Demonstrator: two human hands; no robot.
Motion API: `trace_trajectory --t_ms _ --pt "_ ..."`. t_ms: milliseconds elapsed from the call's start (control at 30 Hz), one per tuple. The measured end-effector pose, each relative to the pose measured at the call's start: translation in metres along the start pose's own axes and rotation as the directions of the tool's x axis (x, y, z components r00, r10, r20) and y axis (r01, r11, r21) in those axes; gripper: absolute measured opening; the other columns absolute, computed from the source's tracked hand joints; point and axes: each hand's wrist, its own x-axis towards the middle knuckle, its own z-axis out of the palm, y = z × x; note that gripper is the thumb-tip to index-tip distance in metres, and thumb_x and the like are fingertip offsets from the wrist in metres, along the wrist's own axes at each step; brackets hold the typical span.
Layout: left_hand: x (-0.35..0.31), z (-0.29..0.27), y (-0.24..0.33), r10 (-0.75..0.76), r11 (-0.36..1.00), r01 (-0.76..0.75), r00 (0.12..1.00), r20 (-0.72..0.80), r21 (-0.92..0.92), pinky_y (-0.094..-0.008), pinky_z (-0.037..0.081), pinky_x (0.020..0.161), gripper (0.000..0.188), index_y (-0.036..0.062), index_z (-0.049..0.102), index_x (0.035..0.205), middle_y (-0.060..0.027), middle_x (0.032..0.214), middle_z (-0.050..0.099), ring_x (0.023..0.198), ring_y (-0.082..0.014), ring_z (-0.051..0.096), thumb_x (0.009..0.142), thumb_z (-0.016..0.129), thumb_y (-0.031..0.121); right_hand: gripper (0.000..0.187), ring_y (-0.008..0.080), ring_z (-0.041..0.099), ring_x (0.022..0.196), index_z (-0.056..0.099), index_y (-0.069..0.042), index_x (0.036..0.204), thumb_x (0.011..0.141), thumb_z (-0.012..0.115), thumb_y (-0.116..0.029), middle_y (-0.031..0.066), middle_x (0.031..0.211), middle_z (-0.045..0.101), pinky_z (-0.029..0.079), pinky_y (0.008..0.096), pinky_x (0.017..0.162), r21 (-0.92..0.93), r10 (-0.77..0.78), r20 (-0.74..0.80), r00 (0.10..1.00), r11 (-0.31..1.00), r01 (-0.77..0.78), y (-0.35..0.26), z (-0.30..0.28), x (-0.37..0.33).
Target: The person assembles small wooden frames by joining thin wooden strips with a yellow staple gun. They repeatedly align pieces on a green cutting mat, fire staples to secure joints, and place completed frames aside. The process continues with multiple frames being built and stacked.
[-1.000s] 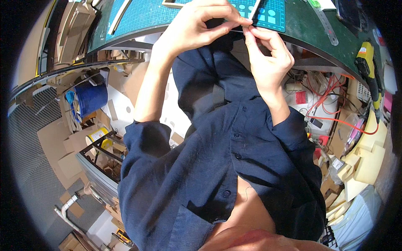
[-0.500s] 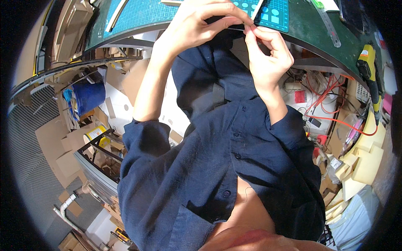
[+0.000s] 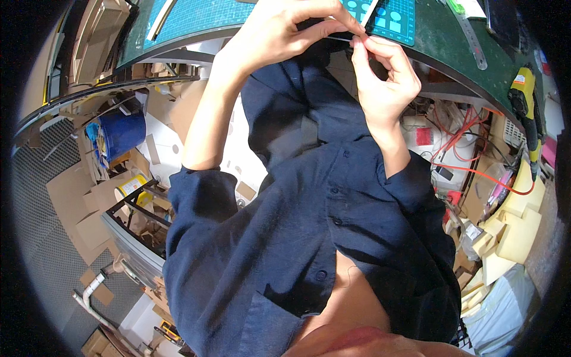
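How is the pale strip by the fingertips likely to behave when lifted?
The pale strip looks narrow, so it is probably light. Its visible part runs straight above the left hand, which suggests it's stiff rather than floppy. Being so slender, it might snap if bent hard, though its lower end isn't clear.

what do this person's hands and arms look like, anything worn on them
The left hand and right hand are bare, with no gloves, rings or watch visible. Loose dark navy fabric shirt sleeves end well short of the hands, leaving both forearms uncovered.
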Motion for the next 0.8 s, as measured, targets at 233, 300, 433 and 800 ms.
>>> trace_trajectory --t_ms 233,300,433,800 --pt "0.003 -0.002 0.003 -0.002 1.0 0.003 1.0 0.003 -0.028 -0.0339 0.042 0.076 0.013 0.0153 0.078 0.1 -0.0019 0.088 0.069 0.082 -0.0215 0.062 0.089 0.075 0.01 0.013 0.0099 0.07 0.072 0.074 -0.001 0.09 0.081 0.083 0.002 0.0077 0.085 0.075 0.055 0.0242 0.067 -0.052 0.046 0.029 0.999 0.998 -0.045 -0.004 -0.005 0.003" --pt "0.003 -0.003 0.003 -0.006 1.0 0.006 1.0 0.009 -0.025 -0.0338 0.042 0.075 0.013 0.0151 0.078 0.1 -0.0023 0.087 0.069 0.081 -0.0217 0.061 0.088 0.076 0.01 0.012 0.0095 0.069 0.072 0.075 -0.001 0.09 0.082 0.083 0.001 0.0076 0.085 0.075 0.055 0.0242 0.066 -0.03 0.057 0.029 0.998 0.998 -0.056 -0.003 -0.004 0.002" --pt "0.001 -0.001 0.001 -0.002 0.999 0.001 1.0 -0.02 -0.052 -0.0343 0.043 0.075 0.014 0.0144 0.078 0.099 -0.0033 0.086 0.069 0.08 -0.0227 0.062 0.087 0.076 0.008 0.012 0.0091 0.07 0.073 0.074 -0.001 0.09 0.082 0.083 0.0 0.0071 0.084 0.075 0.056 0.0237 0.067 0.015 0.09 0.014 0.996 0.996 -0.09 -0.002 -0.002 0.001" --pt "0.001 -0.001 -0.001 -0.017 0.999 0.016 1.0 -0.026 -0.05 -0.0351 0.046 0.075 0.012 0.0107 0.077 0.096 -0.0056 0.086 0.07 0.081 -0.0249 0.064 0.086 0.076 0.005 0.012 0.0094 0.071 0.072 0.074 -0.001 0.089 0.081 0.083 0.0 0.0067 0.083 0.075 0.057 0.0242 0.067 -0.013 0.109 0.039 0.993 0.994 -0.108 -0.003 -0.003 0.003"
